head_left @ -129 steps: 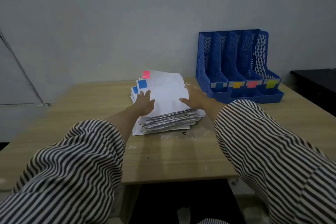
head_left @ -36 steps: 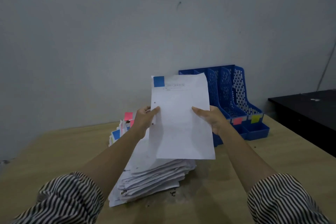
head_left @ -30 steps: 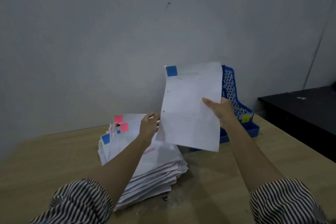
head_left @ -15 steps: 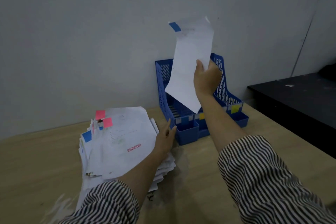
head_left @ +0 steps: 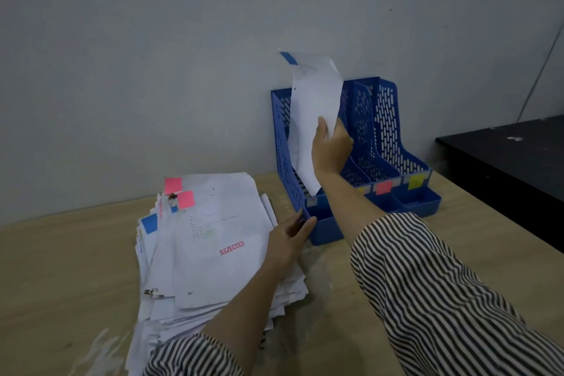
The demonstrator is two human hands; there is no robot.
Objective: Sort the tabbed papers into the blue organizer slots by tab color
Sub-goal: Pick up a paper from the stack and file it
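My right hand [head_left: 331, 149] grips a white sheet with a blue tab [head_left: 314, 101] upright, its lower edge down inside the leftmost slot of the blue organizer [head_left: 387, 131]. The slot fronts carry small colored labels, among them pink [head_left: 383, 187] and yellow-green [head_left: 415, 181]. My left hand [head_left: 290, 236] rests with straight fingers on the right edge of the paper stack [head_left: 210, 241], fingertips touching the organizer's front left corner. The top sheet reads REJECTED in red. Pink tabs [head_left: 180, 192] and a blue tab [head_left: 150, 223] stick out at the stack's far left.
The stack and organizer sit on a light wooden table [head_left: 61, 268] against a grey wall. A black surface [head_left: 512, 162] stands to the right of the table, close behind the organizer's right side.
My right hand has lowered the blue-tabbed sheet from above the organizer into its leftmost slot. My left hand let go of the sheet earlier and now lies on the stack near the organizer.
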